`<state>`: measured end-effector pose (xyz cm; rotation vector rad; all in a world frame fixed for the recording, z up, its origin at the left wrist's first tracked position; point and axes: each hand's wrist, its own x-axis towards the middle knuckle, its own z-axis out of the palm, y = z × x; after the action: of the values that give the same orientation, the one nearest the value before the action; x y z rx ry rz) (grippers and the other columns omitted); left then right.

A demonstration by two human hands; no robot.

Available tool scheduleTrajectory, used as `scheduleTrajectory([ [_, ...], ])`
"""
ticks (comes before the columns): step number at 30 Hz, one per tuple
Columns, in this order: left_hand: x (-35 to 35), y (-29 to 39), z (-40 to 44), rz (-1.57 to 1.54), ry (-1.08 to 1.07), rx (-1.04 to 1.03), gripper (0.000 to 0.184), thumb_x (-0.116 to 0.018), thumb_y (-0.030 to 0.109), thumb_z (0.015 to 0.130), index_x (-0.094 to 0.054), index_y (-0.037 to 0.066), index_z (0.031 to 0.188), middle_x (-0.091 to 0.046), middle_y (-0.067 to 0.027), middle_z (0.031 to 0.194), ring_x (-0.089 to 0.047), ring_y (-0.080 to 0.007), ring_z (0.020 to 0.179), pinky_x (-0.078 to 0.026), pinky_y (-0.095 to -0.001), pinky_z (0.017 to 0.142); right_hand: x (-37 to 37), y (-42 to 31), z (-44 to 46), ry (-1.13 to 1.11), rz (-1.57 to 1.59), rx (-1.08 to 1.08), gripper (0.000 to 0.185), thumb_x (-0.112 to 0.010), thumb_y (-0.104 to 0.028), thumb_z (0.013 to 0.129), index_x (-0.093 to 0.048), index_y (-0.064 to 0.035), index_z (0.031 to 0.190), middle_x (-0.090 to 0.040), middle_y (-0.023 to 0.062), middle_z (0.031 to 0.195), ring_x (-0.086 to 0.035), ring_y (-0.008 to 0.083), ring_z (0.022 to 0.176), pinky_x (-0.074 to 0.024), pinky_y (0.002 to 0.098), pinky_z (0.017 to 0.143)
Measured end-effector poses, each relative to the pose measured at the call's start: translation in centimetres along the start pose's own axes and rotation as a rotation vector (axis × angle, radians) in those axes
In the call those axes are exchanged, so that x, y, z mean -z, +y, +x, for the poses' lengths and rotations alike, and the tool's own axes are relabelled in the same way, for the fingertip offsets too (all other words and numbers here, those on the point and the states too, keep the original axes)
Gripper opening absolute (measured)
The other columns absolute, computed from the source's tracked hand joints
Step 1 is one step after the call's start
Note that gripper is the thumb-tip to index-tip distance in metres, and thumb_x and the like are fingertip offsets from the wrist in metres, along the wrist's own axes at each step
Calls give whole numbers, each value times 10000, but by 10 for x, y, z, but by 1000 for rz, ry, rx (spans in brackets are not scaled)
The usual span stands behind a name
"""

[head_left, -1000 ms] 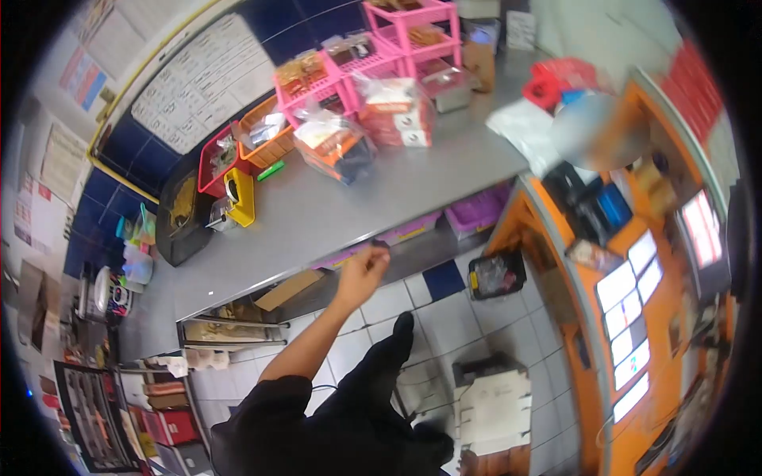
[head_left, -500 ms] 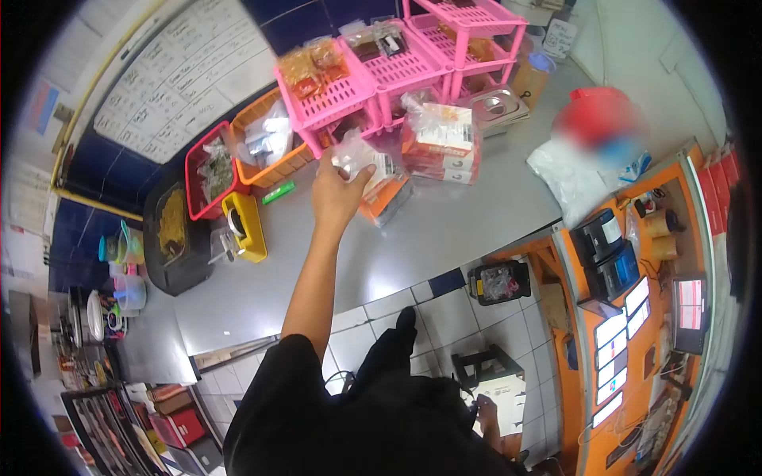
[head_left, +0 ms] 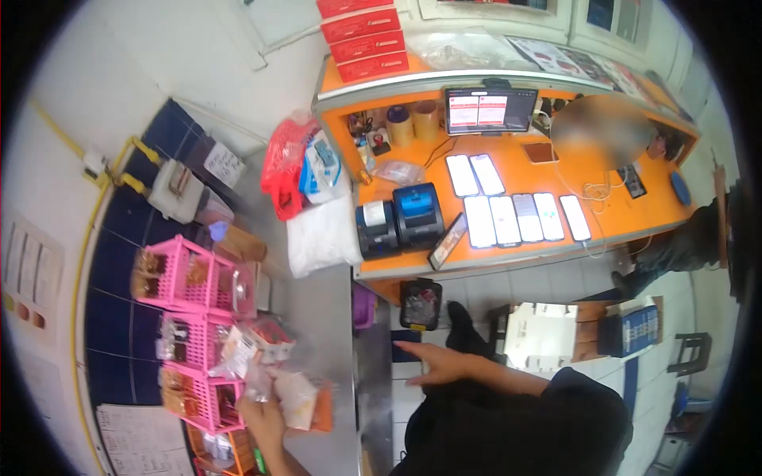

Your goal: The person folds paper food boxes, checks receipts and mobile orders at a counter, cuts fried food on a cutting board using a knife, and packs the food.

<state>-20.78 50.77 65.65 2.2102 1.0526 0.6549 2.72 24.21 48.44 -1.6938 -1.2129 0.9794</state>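
Note:
Low on the left, my left hand [head_left: 262, 416] is closed on the gathered top of a clear plastic bag [head_left: 259, 382]. White and orange boxes [head_left: 298, 401] sit in that bag on the metal counter. A second bagged stack of boxes [head_left: 268, 343] lies just beyond it, against the pink baskets. My right hand [head_left: 436, 365] is held out over the floor past the counter edge, its fingers stretched and apart with nothing in them.
Pink plastic baskets [head_left: 190, 345] with packets line the wall side. White and red plastic bags [head_left: 321, 238] occupy the counter corner. An orange desk [head_left: 579, 222] carries several lit phones [head_left: 479, 222], a monitor [head_left: 490, 111] and black printers [head_left: 417, 214]. Another person stands at far right.
The view has swung right towards the orange desk. My left hand has closed on the bag's top. My right hand has risen from low beside my body and stretches out to the left.

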Motion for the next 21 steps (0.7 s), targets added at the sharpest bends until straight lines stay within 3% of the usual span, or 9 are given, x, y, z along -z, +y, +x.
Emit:
scheduleTrajectory([
  [3,-57,113,27,-454,49,0,158,-644,124,944,-659,2,1045,-549,8,626,-451,-54,469,-307,-237,412,33,-50,19,286,-149,420,1106,-798,-575,726,-218,-112,1546,-185,349,1553,-202,521,1442,-205,609,1161],
  [7,-119,274,75,-706,29,-173,210,-616,178,990,-682,-22,985,-590,-12,610,-513,-69,478,-364,-224,445,142,-64,35,1049,-468,787,1000,-848,-475,695,-335,-99,1467,-316,345,1480,-360,523,1367,-272,697,1079],
  [8,-137,304,92,-773,-39,-368,209,-595,171,985,-647,-10,1075,-636,-65,789,-498,-78,493,-392,-234,430,184,-67,36,1109,-549,714,887,-832,-401,712,-399,-115,1431,-379,334,1429,-426,517,1309,-350,664,1034],
  [11,-196,386,142,-415,141,-885,270,-593,219,996,-668,-31,1063,-682,-104,854,-595,-131,572,-456,-260,490,323,-69,45,1351,-633,672,782,-758,-130,678,-484,-124,1411,-401,309,1456,-492,494,1268,-488,519,973],
  [14,-233,491,179,-892,-262,-748,223,-600,98,940,-683,-23,1107,-694,-97,890,-679,-212,789,-523,-331,709,458,-76,46,1477,-824,719,888,-843,-125,603,-493,-158,1418,-367,263,1511,-496,454,1279,-505,474,961],
  [16,-272,548,224,-1105,-317,-601,269,-639,249,952,-705,22,1079,-694,-213,993,-684,-232,766,-603,-449,593,526,-75,49,1533,-907,767,787,-846,-137,692,-505,-93,1400,-417,239,1479,-528,364,1264,-521,405,928],
  [17,-294,568,244,-1035,-285,-666,250,-628,229,950,-716,3,1012,-701,-191,919,-669,-218,740,-578,-396,599,553,-73,49,1534,-908,757,787,-846,-137,692,-505,-93,1400,-417,239,1479,-528,364,1264,-521,405,928],
  [19,-333,603,281,-825,-180,-840,270,-614,213,945,-733,-23,895,-710,-158,811,-656,-201,721,-535,-325,614,594,-62,50,1435,-896,696,1019,-822,-132,742,-194,-50,1541,-322,247,1528,-359,489,1371,-359,473,1109],
  [21,-374,621,316,-742,-111,-949,308,-620,231,934,-729,-43,844,-706,-144,753,-663,-200,726,-503,-318,606,629,-32,56,1418,-885,708,999,-815,-125,747,-206,-38,1534,-356,259,1498,-379,486,1356,-371,473,1100],
])
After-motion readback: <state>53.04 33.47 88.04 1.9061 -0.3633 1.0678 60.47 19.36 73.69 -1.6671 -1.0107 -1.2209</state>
